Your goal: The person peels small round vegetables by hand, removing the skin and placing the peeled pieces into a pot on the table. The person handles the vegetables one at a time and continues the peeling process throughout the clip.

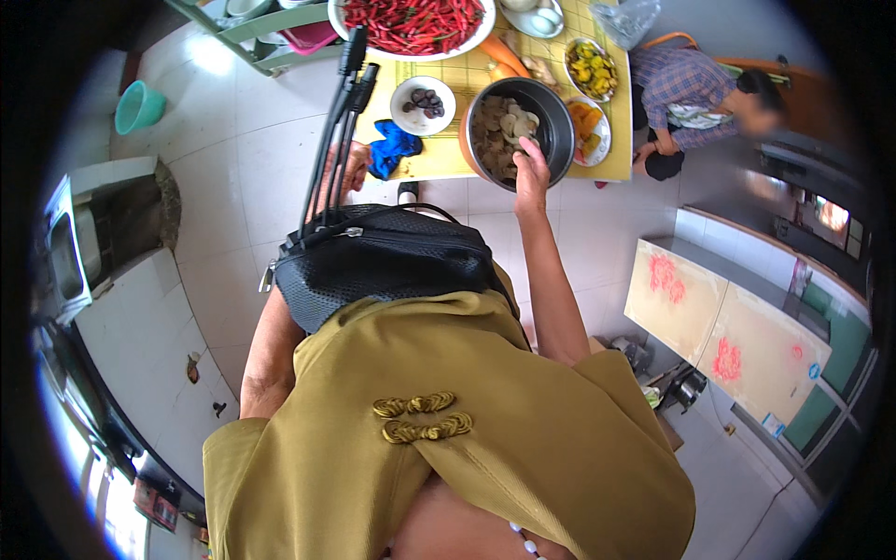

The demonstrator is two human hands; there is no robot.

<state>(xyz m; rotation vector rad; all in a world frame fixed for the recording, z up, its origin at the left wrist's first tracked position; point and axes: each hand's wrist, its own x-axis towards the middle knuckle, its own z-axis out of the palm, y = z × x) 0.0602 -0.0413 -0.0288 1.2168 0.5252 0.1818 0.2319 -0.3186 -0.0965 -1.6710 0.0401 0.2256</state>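
On the yellow-covered table [448, 164], a deep pot [561, 133] with a dark inside holds thin pale slices [498, 133] and liquid. My right hand [533, 168] is over its near rim, fingertips at the slices; whether it grips any is unclear. Black cables partly hide my left hand [355, 166], its fingers curled at the table's left edge, close to a crumpled blue cloth [393, 148]. What it holds, if anything, is hidden. A white bowl [404, 123] with dark dried fruits stands between the cloth and the pot.
Red chillies fill a large bowl [420, 53] at the back. Carrots [505, 56], a dish of eggs [542, 26], a plate of yellow-green pieces [591, 68] and a plate of orange pieces [595, 143] surround the pot. Another person [689, 91] sits at the right. A black bag [392, 252] hangs before me.
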